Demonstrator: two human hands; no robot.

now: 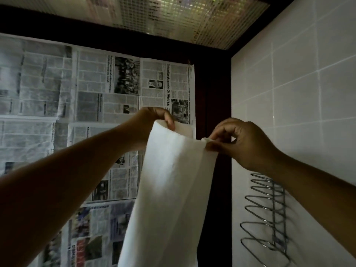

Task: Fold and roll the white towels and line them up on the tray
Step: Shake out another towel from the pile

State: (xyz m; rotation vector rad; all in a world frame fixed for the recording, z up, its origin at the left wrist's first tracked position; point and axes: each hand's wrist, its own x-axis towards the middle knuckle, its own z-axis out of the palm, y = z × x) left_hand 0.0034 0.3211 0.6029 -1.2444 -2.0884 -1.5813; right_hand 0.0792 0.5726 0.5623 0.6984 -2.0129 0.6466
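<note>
In front of a newspaper-covered wall (96, 89), a person holds a white towel (173, 189) up in the air by its top edge, the cloth hanging straight down between both forearms and running out of the bottom of the head-camera view. The left hand (154, 120) has its fingers (170, 122) curled over the upper left corner, gripping it. The right hand (240, 143) pinches the upper right corner between thumb and fingertips, and the fabric bunches into a small knot there. The top edge sags in a shallow curve between the two grips, and a lengthwise crease runs down the right side of the cloth.

The towel looks light, soft and wholly limp, with no stiffness of its own. Wherever it is not held it is likely to droop or twist. The two top corners therefore seem the sound places to hold it, since tension between them keeps the panel flat and its edges true for a fold. A grip nearer the middle would probably let the corners flop over. The weave appears matte and slightly napped, so slipping looks unlikely.

A white tiled wall (298, 93) stands to the right, with a wire rack (269, 218) fixed low on it. No tray is in view, and no rolled towels show.
</note>
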